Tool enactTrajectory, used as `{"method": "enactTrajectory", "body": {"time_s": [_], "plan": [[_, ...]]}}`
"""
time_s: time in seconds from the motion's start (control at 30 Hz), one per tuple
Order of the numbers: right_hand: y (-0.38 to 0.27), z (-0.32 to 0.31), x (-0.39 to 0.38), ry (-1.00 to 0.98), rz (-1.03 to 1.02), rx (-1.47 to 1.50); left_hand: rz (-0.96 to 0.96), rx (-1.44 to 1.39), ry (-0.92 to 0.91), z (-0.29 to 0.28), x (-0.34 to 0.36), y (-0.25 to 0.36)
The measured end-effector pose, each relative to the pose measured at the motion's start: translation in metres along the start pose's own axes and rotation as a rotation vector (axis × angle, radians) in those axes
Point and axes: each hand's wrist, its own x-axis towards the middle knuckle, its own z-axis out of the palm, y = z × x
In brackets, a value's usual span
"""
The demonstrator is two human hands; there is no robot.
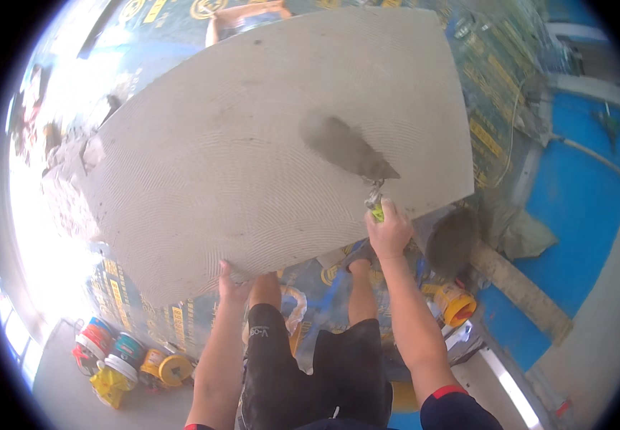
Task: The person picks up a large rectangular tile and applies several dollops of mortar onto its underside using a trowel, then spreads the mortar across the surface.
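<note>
A large grey slab, probably a tile [267, 165], fills the middle of the head view, and fine curved ridges cover much of its face. My left hand [232, 285] grips its near edge, thumb on top and fingers hidden underneath. The green handle of a trowel [377, 211] is wrapped in my right hand [390, 231] at the near right edge of the slab. Over the slab's right half, the trowel's pointed blade carries a heap of grey mortar [346, 147], its far end blurred. Whether the blade touches the slab I cannot tell.
Several paint buckets [125, 355] stand at the lower left. On the right are a round, dark mortar-coated vessel [452, 242], a wooden plank [521, 294], a yellow bucket [456, 304] and blue floor sheeting [575, 208]. An open cardboard box [249, 18] lies beyond the slab.
</note>
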Motion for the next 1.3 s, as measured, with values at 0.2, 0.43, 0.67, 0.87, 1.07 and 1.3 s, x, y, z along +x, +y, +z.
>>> {"method": "enactTrajectory", "body": {"time_s": [0.2,0.43,0.67,0.87,1.07,1.3], "plan": [[-0.053,-0.022,0.014,0.108,-0.079,-0.023,0.006,-0.024,-0.028,-0.032,0.019,0.007],[-0.06,0.0,0.032,-0.315,0.156,0.122,0.027,0.069,-0.015,-0.024,0.014,-0.001],[0.03,-0.081,-0.028,-0.214,0.603,0.56,0.019,0.187,0.084,-0.058,0.01,0.021],[0.228,-0.153,-0.16,-0.259,0.847,0.063,0.028,0.404,-0.01,-0.086,-0.013,0.001],[0.389,-0.099,-0.194,-0.731,0.723,-0.396,0.21,0.787,0.105,-0.155,-0.063,0.007],[0.438,0.017,-0.173,-0.93,0.836,-0.149,0.347,0.971,0.491,-0.124,-0.128,-0.046]]}}
